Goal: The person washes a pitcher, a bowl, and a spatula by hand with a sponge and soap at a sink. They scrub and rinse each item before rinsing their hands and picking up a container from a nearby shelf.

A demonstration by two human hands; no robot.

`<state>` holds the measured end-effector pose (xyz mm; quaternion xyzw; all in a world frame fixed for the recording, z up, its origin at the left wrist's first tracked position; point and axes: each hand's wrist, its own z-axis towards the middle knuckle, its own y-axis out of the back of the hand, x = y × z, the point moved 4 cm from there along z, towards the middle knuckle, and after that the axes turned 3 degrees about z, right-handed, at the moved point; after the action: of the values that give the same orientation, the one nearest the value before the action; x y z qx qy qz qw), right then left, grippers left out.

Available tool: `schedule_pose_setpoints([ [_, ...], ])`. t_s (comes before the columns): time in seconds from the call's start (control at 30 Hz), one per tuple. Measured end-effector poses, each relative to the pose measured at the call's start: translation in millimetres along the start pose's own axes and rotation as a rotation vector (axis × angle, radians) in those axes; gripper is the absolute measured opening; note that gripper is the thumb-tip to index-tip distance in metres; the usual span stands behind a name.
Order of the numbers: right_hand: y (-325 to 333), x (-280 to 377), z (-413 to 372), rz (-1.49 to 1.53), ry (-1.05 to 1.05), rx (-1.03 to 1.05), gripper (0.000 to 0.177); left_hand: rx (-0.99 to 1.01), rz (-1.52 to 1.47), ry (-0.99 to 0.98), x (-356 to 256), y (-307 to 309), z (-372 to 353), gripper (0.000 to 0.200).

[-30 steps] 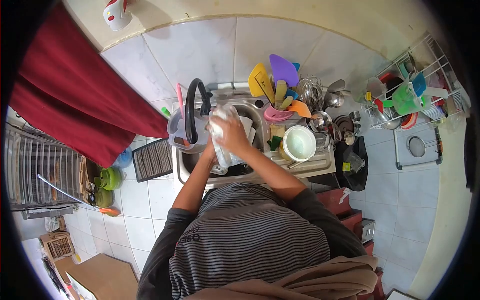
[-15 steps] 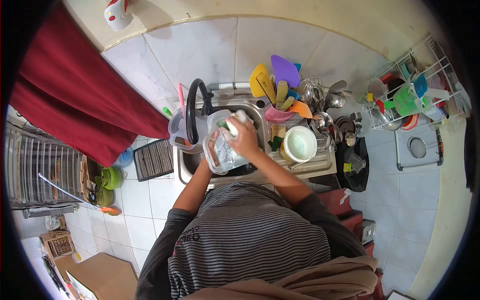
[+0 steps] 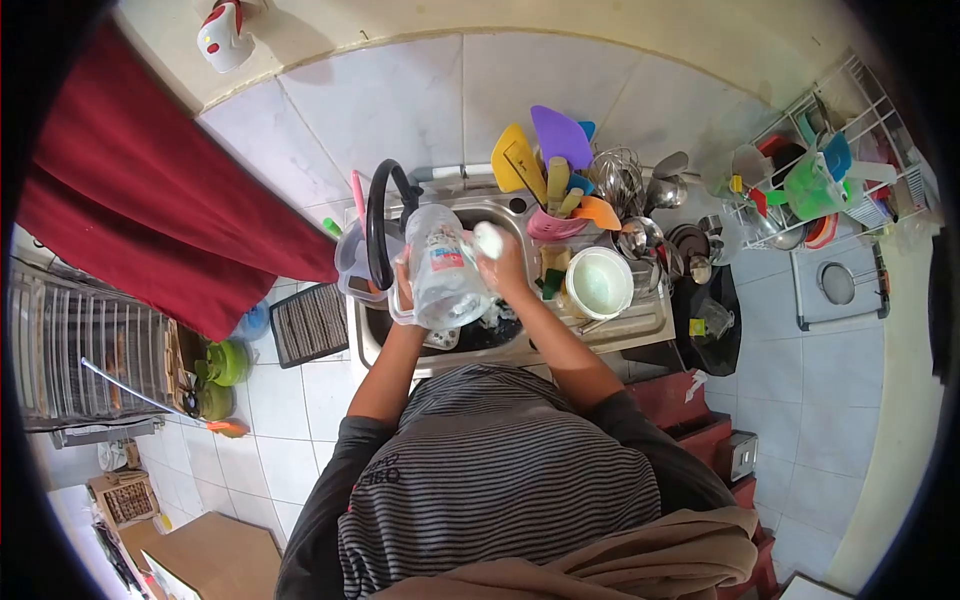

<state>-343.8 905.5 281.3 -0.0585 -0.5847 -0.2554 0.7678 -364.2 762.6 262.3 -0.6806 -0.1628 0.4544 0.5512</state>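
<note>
A clear plastic container (image 3: pixel 445 292) with a pinkish label is held up over the sink (image 3: pixel 375 328). My left hand (image 3: pixel 403 284) grips its left side, with the fingers partly hidden behind the plastic. At its right side my right hand (image 3: pixel 508 266) is closed round a sponge (image 3: pixel 488 240) covered in white foam. The black curved faucet (image 3: pixel 379 225) arches just left of the container. Suds and dark items lie low in the sink, partly hidden by the container.
On the drainboard right of the sink are a white tub (image 3: pixel 600 282), a pink holder (image 3: pixel 553 224) with spatulas, and metal utensils (image 3: pixel 640 238). A clear plastic tub (image 3: pixel 358 258) stands left of the faucet. A wire rack (image 3: pixel 815 190) hangs at right; a red curtain (image 3: pixel 150 190) hangs at left.
The container has been turned, so its labelled outside now faces up instead of its open inside. My right hand with the sponge has moved from inside it to its right outer side.
</note>
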Motion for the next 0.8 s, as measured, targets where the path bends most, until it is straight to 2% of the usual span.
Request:
schedule_pose_setpoints([
  [0.07, 5.6, 68.5, 19.8, -0.224, -0.043, 0.174, 0.032, 0.102, 0.151, -0.081, 12.5, 9.9, -0.6, 0.061],
  [0.1, -3.0, 66.8, 15.4, -0.407, 0.206, 0.195, 0.033, -0.156, 0.446, 0.008, 24.2, 70.9, 20.7, 0.065],
  [0.13, -11.9, 88.1, 14.1, -0.526, 0.145, 0.277, 0.031, -0.143, 0.409, 0.015, 24.5, 75.2, 22.9, 0.066],
  [0.2, -16.2, 95.1, 1.3, -0.623, 0.286, 0.284, 0.028, -0.114, 0.338, 0.023, 21.5, 76.8, 29.5, 0.068],
  [0.27, -9.9, 96.1, -15.5, -0.529, 0.364, 0.367, 0.026, -0.045, 0.174, 0.073, 14.4, 53.2, 29.1, 0.068],
  [0.3, -5.6, 94.2, -19.9, -0.481, 0.404, 0.412, 0.025, 0.010, 0.047, 0.118, -0.7, 8.2, 23.9, 0.067],
  [0.33, 0.6, 83.3, -17.1, -0.410, 0.399, 0.384, 0.027, 0.062, -0.084, 0.161, -7.9, -18.6, 18.3, 0.066],
  [0.37, 6.3, 70.4, -9.6, -0.339, 0.391, 0.354, 0.031, 0.004, -0.100, 0.266, -7.3, -14.2, 13.1, 0.062],
  [0.4, 9.5, 58.1, -1.3, -0.268, 0.384, 0.319, 0.034, -0.051, 0.156, 0.244, -8.4, -8.6, 11.1, 0.062],
  [0.43, 13.8, 60.9, 8.7, -0.204, 0.349, 0.266, 0.030, -0.103, 0.411, 0.218, -7.7, -1.3, 10.6, 0.063],
  [0.47, 15.7, 65.4, 15.6, -0.240, 0.372, 0.154, 0.032, -0.156, 0.667, 0.191, -6.9, 8.8, 10.3, 0.064],
  [0.5, 13.4, 70.4, 22.3, -0.273, 0.396, 0.041, 0.035, -0.090, 0.896, 0.193, 1.6, 52.4, 23.2, 0.074],
  [0.53, 11.5, 77.3, 27.8, -0.306, 0.417, -0.073, 0.037, -0.048, 1.078, 0.041, -3.6, 38.2, 21.4, 0.077],
  [0.57, 9.3, 92.6, 35.4, -0.276, 0.389, -0.038, 0.031, -0.003, 1.253, -0.116, -6.8, 11.2, 15.2, 0.079],
  [0.6, 2.9, 104.9, 40.4, -0.397, 0.345, 0.063, 0.027, 0.045, 1.423, -0.277, -5.5, -9.2, 9.9, 0.082],
  [0.63, -4.0, 114.8, 43.4, -0.515, 0.298, 0.163, 0.024, 0.077, 1.347, -0.447, -2.7, -17.3, 6.2, 0.092],
  [0.67, -11.8, 116.9, 45.0, -0.632, 0.249, 0.263, 0.021, 0.033, 1.380, -0.443, -0.8, -18.6, 2.7, 0.094],
  [0.7, -21.2, 107.9, 42.9, -0.664, 0.325, 0.324, 0.020, -0.012, 1.413, -0.440, 0.1, -19.8, -1.3, 0.095],
  [0.77, -18.7, 100.9, 47.6, -0.618, 0.274, 0.338, 0.020, -0.114, 1.364, -0.381, -2.6, -29.6, -7.2, 0.097],
  [0.8, -17.8, 96.9, 51.6, -0.592, 0.251, 0.345, 0.020, -0.111, 1.384, -0.433, -6.4, -32.2, -9.2, 0.096],
])
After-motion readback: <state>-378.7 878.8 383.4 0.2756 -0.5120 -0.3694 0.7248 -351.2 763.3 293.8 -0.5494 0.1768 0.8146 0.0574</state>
